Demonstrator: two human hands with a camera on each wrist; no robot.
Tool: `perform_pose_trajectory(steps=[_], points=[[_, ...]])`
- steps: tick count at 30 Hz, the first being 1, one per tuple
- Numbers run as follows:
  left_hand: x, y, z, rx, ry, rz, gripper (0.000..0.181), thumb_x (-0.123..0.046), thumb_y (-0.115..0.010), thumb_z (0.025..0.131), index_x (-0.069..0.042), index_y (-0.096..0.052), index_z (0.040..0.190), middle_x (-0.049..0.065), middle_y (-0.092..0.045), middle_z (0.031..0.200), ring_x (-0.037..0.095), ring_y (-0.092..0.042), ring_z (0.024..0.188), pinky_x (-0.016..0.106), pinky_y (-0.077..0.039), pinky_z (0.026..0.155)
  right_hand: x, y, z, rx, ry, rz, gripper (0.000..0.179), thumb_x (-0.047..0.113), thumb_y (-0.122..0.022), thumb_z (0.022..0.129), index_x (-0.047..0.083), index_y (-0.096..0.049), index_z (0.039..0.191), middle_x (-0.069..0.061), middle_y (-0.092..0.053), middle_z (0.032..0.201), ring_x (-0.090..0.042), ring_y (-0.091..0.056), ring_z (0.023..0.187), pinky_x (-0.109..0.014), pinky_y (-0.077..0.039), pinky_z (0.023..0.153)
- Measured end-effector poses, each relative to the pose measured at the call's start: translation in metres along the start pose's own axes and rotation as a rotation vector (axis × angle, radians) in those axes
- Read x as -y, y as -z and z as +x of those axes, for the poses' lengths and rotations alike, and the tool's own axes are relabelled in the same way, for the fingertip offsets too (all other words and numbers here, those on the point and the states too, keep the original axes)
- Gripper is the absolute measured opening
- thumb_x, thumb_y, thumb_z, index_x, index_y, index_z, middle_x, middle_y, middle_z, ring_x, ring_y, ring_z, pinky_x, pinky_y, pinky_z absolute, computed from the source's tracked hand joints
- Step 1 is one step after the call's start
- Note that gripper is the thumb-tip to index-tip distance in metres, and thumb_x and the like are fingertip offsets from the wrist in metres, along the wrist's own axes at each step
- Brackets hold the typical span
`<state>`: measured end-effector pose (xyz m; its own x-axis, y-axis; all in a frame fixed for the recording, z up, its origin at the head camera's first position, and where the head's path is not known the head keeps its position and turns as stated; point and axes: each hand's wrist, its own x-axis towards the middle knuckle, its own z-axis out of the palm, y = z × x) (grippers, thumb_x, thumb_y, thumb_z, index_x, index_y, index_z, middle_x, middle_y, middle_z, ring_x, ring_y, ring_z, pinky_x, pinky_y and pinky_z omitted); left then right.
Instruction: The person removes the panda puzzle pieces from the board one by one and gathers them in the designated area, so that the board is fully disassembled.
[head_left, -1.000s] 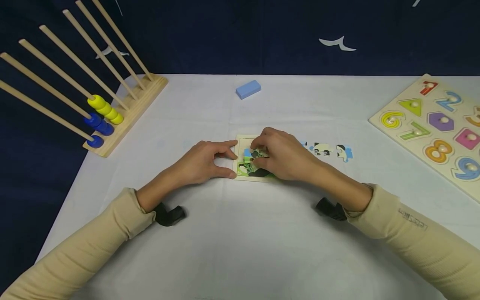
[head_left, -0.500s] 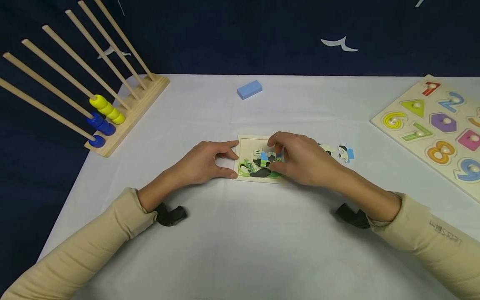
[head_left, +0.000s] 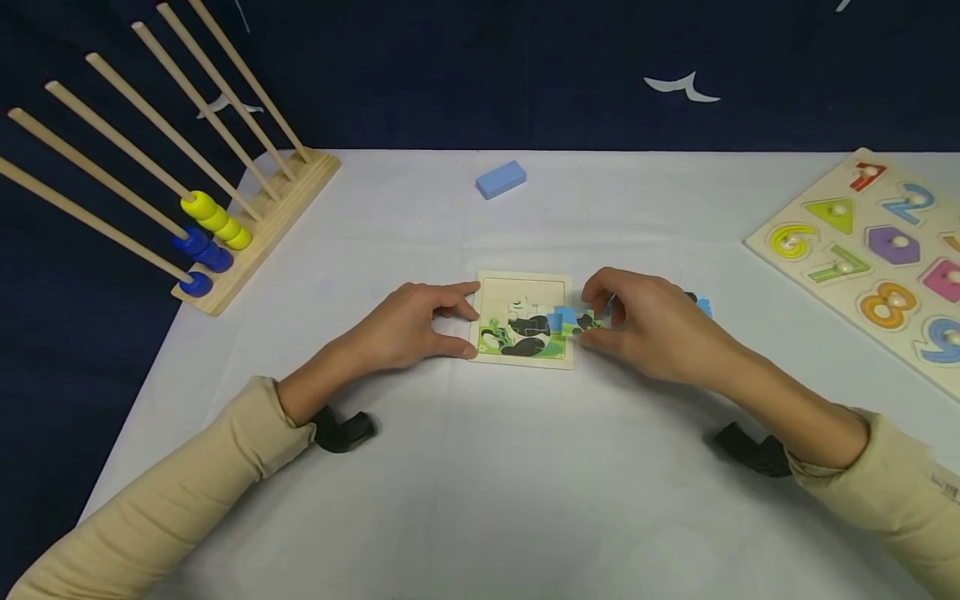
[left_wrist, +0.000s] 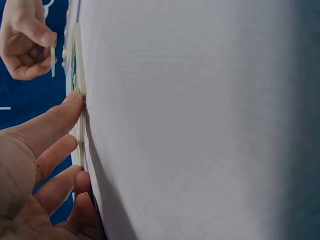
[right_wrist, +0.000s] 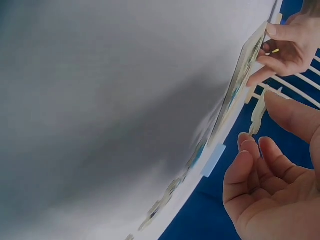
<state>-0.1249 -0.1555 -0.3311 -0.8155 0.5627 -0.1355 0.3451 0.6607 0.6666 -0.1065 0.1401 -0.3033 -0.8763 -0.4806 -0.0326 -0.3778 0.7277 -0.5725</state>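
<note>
The wooden panda puzzle board [head_left: 522,279] lies flat on the table, its lower part filled with green, black and white pieces and bare wood above. My left hand [head_left: 408,325] touches its left edge with fingertips and thumb spread apart. My right hand [head_left: 652,329] pinches a blue, green and black puzzle piece [head_left: 579,322] between thumb and fingers over the board's right edge. In the right wrist view that piece [right_wrist: 258,115] hangs edge-on, clear of the table. More loose puzzle pieces [head_left: 703,306] lie behind the right hand, mostly hidden by it.
A wooden abacus [head_left: 292,200] with blue and yellow beads stands at the left. At the back lies a light blue block [head_left: 501,179]. A number-and-shape peg board [head_left: 847,237] sits at the right. Behind the white tablecloth [head_left: 480,500] hangs a dark blue curtain [head_left: 450,75].
My right hand has moved right from over the middle of the board to its right edge, carrying the puzzle piece and uncovering the board's pieces. My left hand stays at the left edge.
</note>
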Motion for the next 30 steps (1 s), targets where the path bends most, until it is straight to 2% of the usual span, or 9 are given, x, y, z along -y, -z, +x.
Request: perform_pose_trajectory(steps=[14,19,26,30], points=[[-0.002,0.000,-0.001,-0.003,0.013,0.006,0.040,-0.020,-0.086,0.078,-0.008,-0.073,0.114,0.005,-0.049,0.147,0.017,-0.061,0.110,0.035,-0.044,0.091,-0.021,0.005,-0.014,-0.004,-0.035,-0.055,0.031,0.010,-0.082,0.079,0.005,-0.063,0.103,-0.003,-0.061,0.088,-0.019,-0.051,0.076,-0.035,-0.041,0.067],[-0.002,0.000,0.000,-0.005,0.018,0.008,0.040,-0.020,-0.086,0.078,-0.008,-0.073,0.114,0.005,-0.049,0.147,0.017,-0.060,0.109,0.035,-0.044,0.090,-0.024,0.006,-0.015,0.007,-0.029,-0.055,0.033,0.011,-0.082,0.080,0.004,-0.064,0.107,-0.003,-0.062,0.090,-0.019,-0.051,0.078,-0.035,-0.042,0.068],[-0.002,0.000,0.000,-0.005,0.016,0.005,0.040,-0.021,-0.087,0.077,-0.008,-0.073,0.114,0.004,-0.049,0.147,0.017,-0.060,0.111,0.035,-0.044,0.091,-0.026,0.004,-0.016,0.038,-0.028,-0.052,0.031,0.008,-0.081,0.080,0.003,-0.063,0.105,-0.002,-0.056,0.082,-0.019,-0.049,0.077,-0.034,-0.040,0.067],[-0.002,0.000,-0.001,-0.005,0.015,0.002,0.040,-0.021,-0.087,0.077,-0.008,-0.073,0.113,0.005,-0.049,0.147,0.017,-0.060,0.110,0.035,-0.044,0.090,-0.026,0.002,-0.016,0.052,-0.032,-0.049,0.032,0.006,-0.081,0.080,0.003,-0.063,0.106,-0.002,-0.057,0.083,-0.019,-0.050,0.078,-0.035,-0.041,0.067]])
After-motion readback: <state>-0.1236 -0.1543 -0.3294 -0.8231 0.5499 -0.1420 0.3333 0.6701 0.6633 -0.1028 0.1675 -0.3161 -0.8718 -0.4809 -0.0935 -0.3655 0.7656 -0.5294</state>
